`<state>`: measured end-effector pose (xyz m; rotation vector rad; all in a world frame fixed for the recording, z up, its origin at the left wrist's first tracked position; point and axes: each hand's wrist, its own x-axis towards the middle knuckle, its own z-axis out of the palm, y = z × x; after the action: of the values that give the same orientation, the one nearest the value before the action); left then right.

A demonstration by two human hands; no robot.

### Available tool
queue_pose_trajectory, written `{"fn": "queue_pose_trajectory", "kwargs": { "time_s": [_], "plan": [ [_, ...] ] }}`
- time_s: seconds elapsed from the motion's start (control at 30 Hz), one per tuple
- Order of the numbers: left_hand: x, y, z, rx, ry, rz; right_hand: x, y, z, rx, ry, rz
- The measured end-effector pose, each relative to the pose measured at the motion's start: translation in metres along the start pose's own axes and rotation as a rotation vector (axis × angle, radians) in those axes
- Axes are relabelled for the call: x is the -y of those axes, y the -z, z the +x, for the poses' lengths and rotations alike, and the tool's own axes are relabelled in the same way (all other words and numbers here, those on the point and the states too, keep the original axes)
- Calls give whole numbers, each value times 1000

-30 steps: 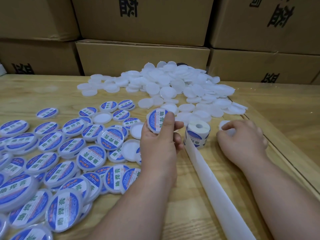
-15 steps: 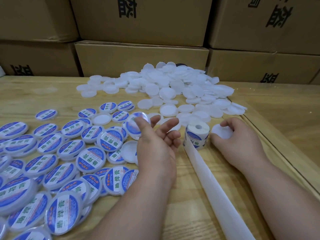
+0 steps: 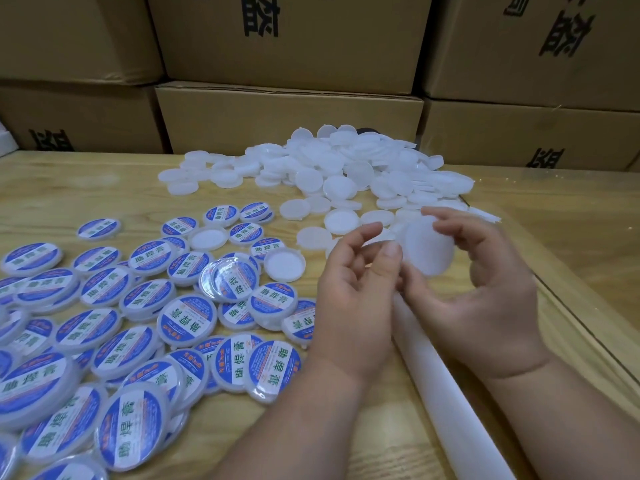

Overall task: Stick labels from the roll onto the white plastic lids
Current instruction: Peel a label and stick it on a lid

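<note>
My right hand (image 3: pixel 485 296) holds a blank white lid (image 3: pixel 429 247) raised above the table, pinched between thumb and fingertips with its flat face tilted toward me. Just left of it is my left hand (image 3: pixel 349 296), fingers loosely curled, with nothing visible in them and the thumb close to the lid's edge. Both hands hide the label roll. Its white backing strip (image 3: pixel 450 393) runs from under my hands toward the lower right. A heap of blank white lids (image 3: pixel 346 168) lies behind the hands. Several labelled blue-and-white lids (image 3: pixel 138 323) cover the table at left.
Stacked cardboard boxes (image 3: pixel 287 123) wall off the far side of the wooden table. A glass sheet's edge (image 3: pixel 571 306) runs diagonally along the right. Two unlabelled lids lie open side up (image 3: pixel 284 265) among the labelled ones.
My left hand dropped the labelled lid onto the left pile and moved right. My right hand picked a blank lid off the table and lifted it in front of the roll.
</note>
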<state>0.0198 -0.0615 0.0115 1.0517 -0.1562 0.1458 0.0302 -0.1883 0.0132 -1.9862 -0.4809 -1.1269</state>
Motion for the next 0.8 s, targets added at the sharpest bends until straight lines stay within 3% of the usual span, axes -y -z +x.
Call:
{"fn": "queue_pose_trajectory", "kwargs": {
  "time_s": [0.1,0.27,0.43,0.63,0.8],
  "plan": [
    [1,1,1,29,2,-40,14,-6,-4,81,78,85],
    [2,3,1,39,-36,3,21,-9,-4,162,31,135],
    [1,4,0,31,54,-32,16,-7,-2,85,-9,92],
    [1,8,10,-145,88,-180,2,3,-1,-71,-414,294],
    [-1,12,13,-247,127,-221,-14,18,2,31,-655,158]
  ]
}}
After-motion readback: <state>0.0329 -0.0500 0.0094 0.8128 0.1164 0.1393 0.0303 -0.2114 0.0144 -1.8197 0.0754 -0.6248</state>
